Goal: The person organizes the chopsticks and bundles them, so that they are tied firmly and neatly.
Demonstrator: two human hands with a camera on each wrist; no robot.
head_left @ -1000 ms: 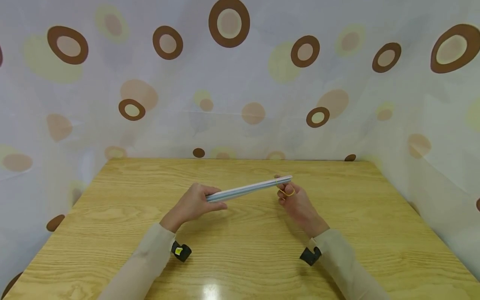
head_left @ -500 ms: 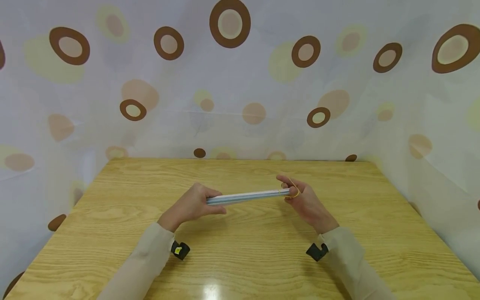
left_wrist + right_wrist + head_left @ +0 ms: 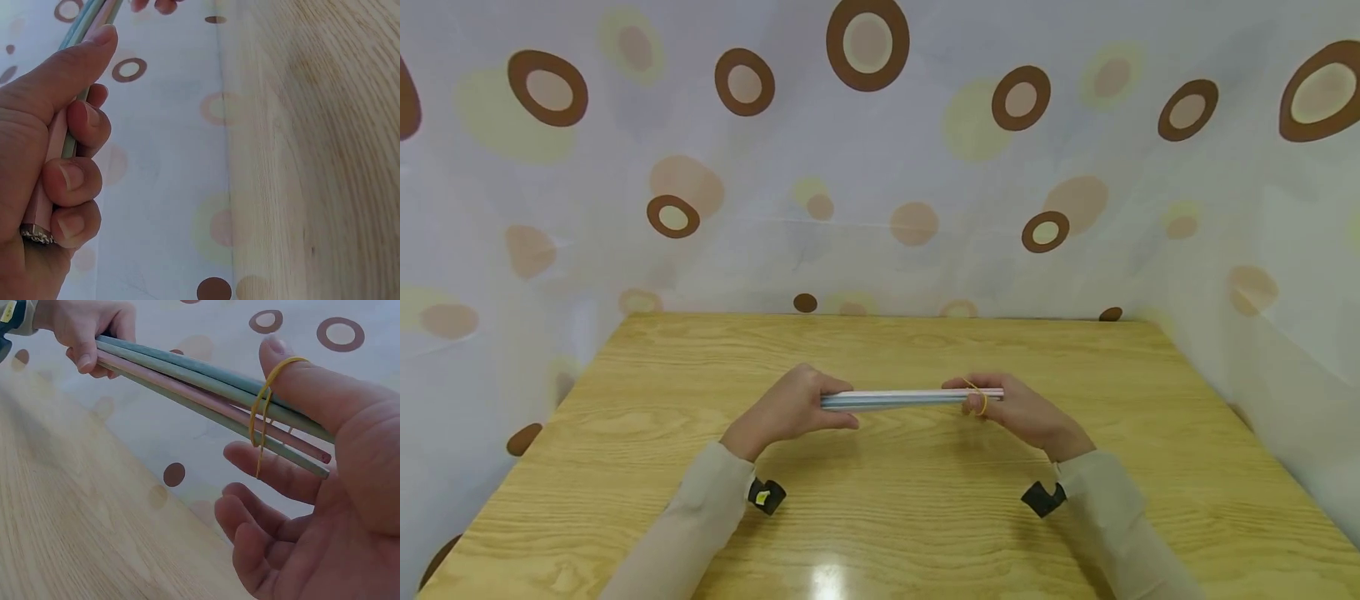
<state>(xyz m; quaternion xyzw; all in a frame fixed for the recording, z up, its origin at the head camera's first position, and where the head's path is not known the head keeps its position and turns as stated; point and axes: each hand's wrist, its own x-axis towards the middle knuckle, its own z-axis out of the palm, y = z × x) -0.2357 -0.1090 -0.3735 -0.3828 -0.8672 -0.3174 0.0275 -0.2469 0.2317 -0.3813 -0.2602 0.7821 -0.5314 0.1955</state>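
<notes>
– Right, obs. Surface first: what's under the hands?

– Wooden table [image 3: 887,517], yellow-brown, grain mostly side to side in head view. Takes up lower half of frame, narrower toward back edge. Bright glare spot [image 3: 827,579] at bottom, just L of ctr.; soft shadows nr. both forearms.

– Room?

– Wall covering [image 3: 857,150] on three sides, whitish, w/ brown rings + peach & pale-yellow blots. Some creases, esp. frame right. Meets table's back edge just below mid-frame.

– Thing in hand, where?

– Bundle of sticks [image 3: 898,399], pastel: bluish, green, pink. Held up over table, approx. level, a bit below frame ctr. R wrist view: ends slightly spread nr. R palm.

– Grips?

– L hand [image 3: 793,404] grips bundle's left end, fingers curled round it. L wrist view: metal-looking cap [image 3: 36,234] on pink stick, lower left, by palm. R hand [image 3: 1030,412] at other end, holding yellow band [image 3: 252,422]: thumb hooked in loop, band crossing sticks; can't tell how it runs behind. Other fingers bent below; can't tell if they press on sticks.

– Sleeves etc.?

– Both beige: L sleeve [image 3: 692,508] lower left, R sleeve [image 3: 1112,508] lower right. Black unit [image 3: 767,497] at L cuff w/ yellow mark; second black unit [image 3: 1043,499] at R cuff.
</notes>
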